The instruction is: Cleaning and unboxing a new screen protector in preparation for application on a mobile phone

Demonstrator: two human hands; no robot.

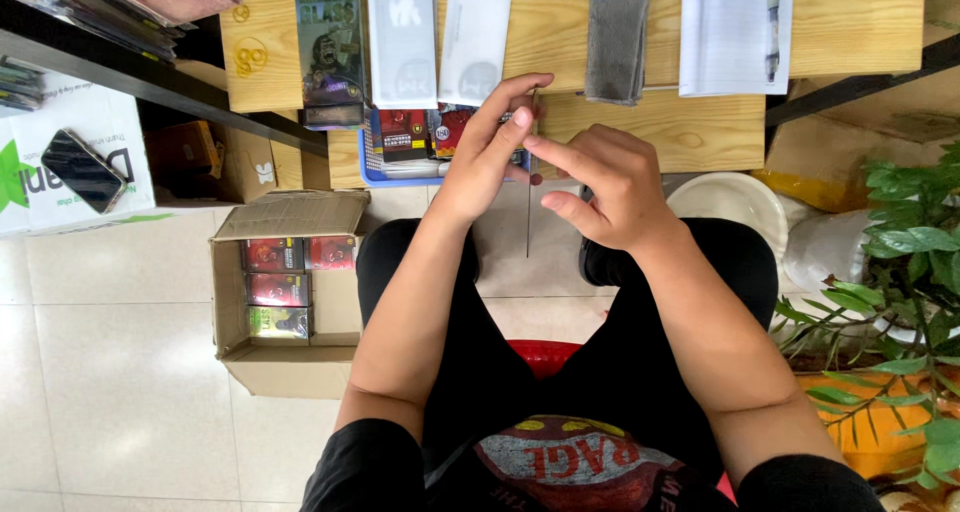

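Holding a thin clear sheet [528, 187] edge-on to the camera, the person worked over their lap, and what a delicate grip it was: the left hand [490, 152] had its fingers closed together on the sheet's top edge, thumb and forefinger pinching it so the flat faces stayed untouched, while the right hand [605, 187] pinched at the same upper edge from the other side, forefinger pointing in, the remaining fingers curled loosely. The sheet hung straight down between the knees, just off the near edge of the wooden table [850, 22], likely held in the air to keep dust away. Behind the hands, at the table's near edge, sat a blue tray [372, 167] with small red packets. Farther back lay two white sleeves [402, 37] side by side, a grey cloth [615, 47] and an open notebook [730, 32] toward the right corner. Down on the tiled floor to the left, an open cardboard box [290, 292] kept more coloured packets within reach, and a phone [82, 170] rested on a white carton beyond it.
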